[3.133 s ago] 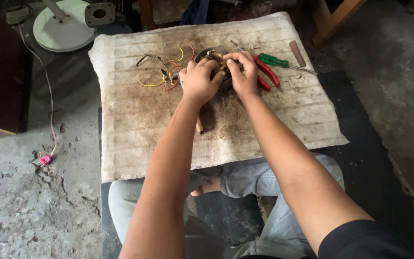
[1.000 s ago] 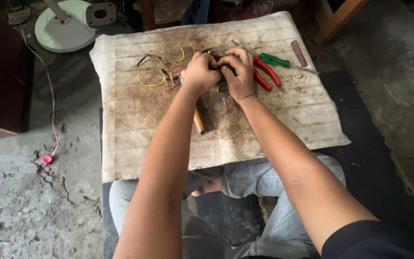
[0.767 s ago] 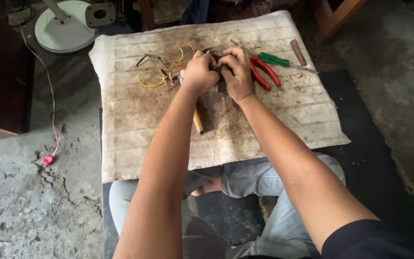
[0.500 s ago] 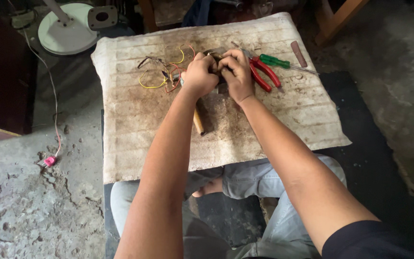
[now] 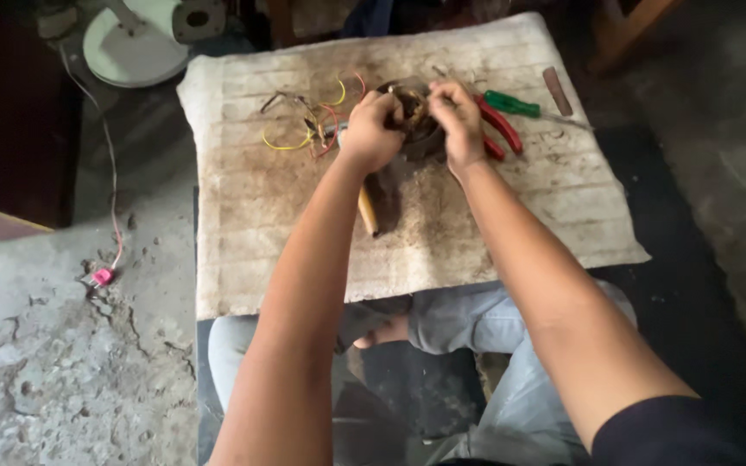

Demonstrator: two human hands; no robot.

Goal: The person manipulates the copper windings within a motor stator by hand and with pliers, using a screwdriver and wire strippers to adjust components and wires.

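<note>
My left hand [image 5: 370,131] and my right hand [image 5: 458,123] both grip a dark round motor part [image 5: 416,129] with coiled windings, held just above a dirty white board [image 5: 252,207] across my lap. Yellow and red wires [image 5: 308,129] trail from the part to the left. A wooden-handled tool [image 5: 367,209] lies under my left wrist, its head hidden by the hand. Red-handled pliers [image 5: 501,128] lie just right of my right hand.
A green-handled screwdriver [image 5: 515,106] and a small brown bar [image 5: 555,91] lie at the board's far right. A white fan base [image 5: 144,43] stands on the floor at top left, with a cord running to a pink plug [image 5: 102,277]. Rough concrete floor surrounds the board.
Both hands stay on the motor part, shifting their grip slightly; the right hand's fingers have lifted over its top edge. The camera view has drifted a little.
</note>
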